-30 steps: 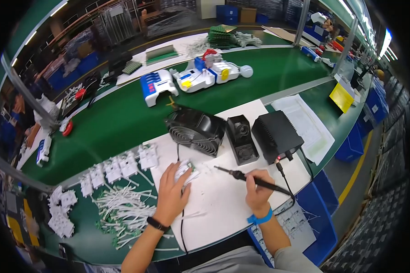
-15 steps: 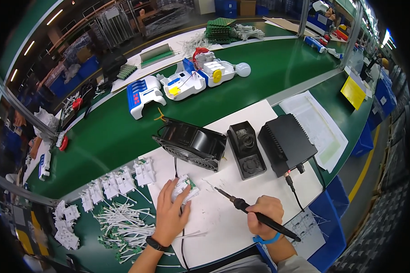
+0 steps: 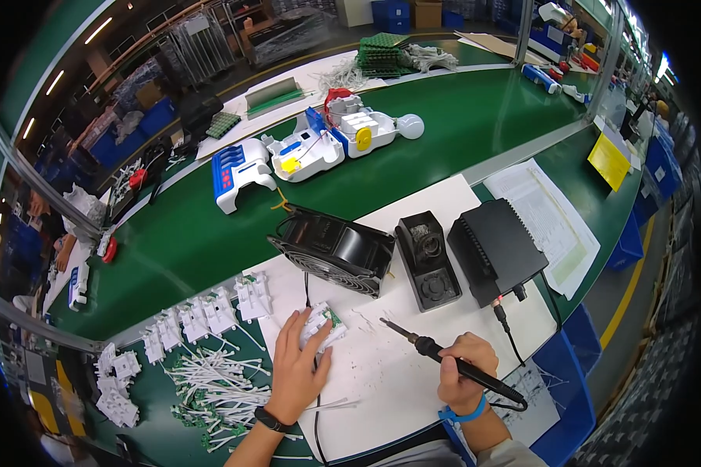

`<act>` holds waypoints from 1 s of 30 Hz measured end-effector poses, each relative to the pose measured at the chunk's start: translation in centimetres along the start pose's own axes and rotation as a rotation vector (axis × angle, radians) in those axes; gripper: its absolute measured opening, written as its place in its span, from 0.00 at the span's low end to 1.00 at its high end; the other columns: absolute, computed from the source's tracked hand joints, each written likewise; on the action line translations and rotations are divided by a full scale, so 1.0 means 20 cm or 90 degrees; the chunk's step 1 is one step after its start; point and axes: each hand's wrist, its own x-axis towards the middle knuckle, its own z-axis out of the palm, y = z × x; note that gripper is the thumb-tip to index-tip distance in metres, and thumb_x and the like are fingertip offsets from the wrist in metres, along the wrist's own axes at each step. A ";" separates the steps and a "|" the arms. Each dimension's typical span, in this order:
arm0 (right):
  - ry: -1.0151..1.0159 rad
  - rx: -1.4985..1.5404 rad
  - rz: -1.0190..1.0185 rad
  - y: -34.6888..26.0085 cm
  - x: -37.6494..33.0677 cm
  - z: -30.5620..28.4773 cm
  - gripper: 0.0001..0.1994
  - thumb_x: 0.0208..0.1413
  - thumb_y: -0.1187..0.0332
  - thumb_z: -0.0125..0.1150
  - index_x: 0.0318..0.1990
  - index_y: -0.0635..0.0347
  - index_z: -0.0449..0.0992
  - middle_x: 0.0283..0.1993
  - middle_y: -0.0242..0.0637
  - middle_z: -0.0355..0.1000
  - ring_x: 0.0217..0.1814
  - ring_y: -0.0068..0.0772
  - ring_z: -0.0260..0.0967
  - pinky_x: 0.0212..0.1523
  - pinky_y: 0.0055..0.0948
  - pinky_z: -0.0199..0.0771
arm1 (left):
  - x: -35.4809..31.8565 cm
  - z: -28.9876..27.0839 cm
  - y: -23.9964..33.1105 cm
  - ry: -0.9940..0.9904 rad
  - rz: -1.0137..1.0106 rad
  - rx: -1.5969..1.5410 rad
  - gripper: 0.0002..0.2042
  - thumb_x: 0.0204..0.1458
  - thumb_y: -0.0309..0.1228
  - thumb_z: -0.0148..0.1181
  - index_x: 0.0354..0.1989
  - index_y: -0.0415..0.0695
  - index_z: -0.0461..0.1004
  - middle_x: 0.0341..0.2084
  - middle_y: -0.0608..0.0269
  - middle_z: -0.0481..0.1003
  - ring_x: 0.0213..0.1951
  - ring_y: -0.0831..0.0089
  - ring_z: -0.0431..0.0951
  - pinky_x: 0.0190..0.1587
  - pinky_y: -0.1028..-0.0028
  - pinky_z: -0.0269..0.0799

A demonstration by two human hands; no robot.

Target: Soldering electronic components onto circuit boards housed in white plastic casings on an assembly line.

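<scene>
My left hand (image 3: 297, 372) lies over a white plastic part (image 3: 332, 336) with a small green circuit board (image 3: 331, 317), holding it against the white work sheet. Its fingers partly hide the piece. In my right hand (image 3: 469, 370) is a black soldering iron (image 3: 424, 345), gripped by the handle. The iron's tip points up and left, apart from the white part and to its right. Dark specks lie on the sheet between them.
A black fan (image 3: 333, 247), a black soldering-iron stand (image 3: 427, 261) and a black control box (image 3: 497, 251) stand beyond my hands. To the left lie white-wired green boards (image 3: 218, 389) and several white plastic parts (image 3: 210, 313). Opened white-and-blue housings (image 3: 308, 156) rest on the green belt.
The soldering iron and my right hand have shifted slightly right, a little farther from the white part. My left hand stays on that part. The whole view has moved slightly.
</scene>
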 end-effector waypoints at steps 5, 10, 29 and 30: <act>0.010 0.003 0.017 -0.02 -0.01 0.01 0.07 0.54 0.68 0.66 0.31 0.62 0.76 0.18 0.37 0.68 0.17 0.37 0.64 0.22 0.31 0.62 | -0.02 0.00 0.00 0.002 0.002 -0.009 0.22 0.54 0.25 0.63 0.60 0.47 0.76 0.65 0.45 0.64 0.68 0.43 0.61 0.68 0.53 0.60; 0.051 0.134 0.095 0.02 -0.11 0.02 0.18 0.59 0.59 0.70 0.43 0.64 0.71 0.22 0.37 0.69 0.21 0.27 0.69 0.24 0.23 0.65 | -0.01 -0.01 -0.02 0.003 0.025 -0.015 0.21 0.56 0.24 0.61 0.60 0.45 0.75 0.66 0.44 0.63 0.68 0.41 0.61 0.71 0.49 0.55; -0.149 0.091 0.143 0.01 -0.10 0.21 0.08 0.58 0.82 0.62 0.43 0.66 0.72 0.24 0.35 0.72 0.23 0.21 0.68 0.27 0.19 0.66 | -0.04 0.00 -0.09 0.005 0.073 -0.093 0.22 0.53 0.20 0.58 0.58 0.46 0.76 0.69 0.45 0.61 0.71 0.42 0.57 0.74 0.47 0.48; -0.155 0.086 0.126 0.01 -0.10 0.21 0.08 0.57 0.82 0.62 0.43 0.66 0.72 0.25 0.36 0.72 0.23 0.21 0.68 0.27 0.20 0.67 | -0.05 0.00 -0.09 0.013 0.080 -0.088 0.22 0.53 0.20 0.58 0.58 0.46 0.76 0.69 0.45 0.61 0.71 0.42 0.57 0.74 0.47 0.48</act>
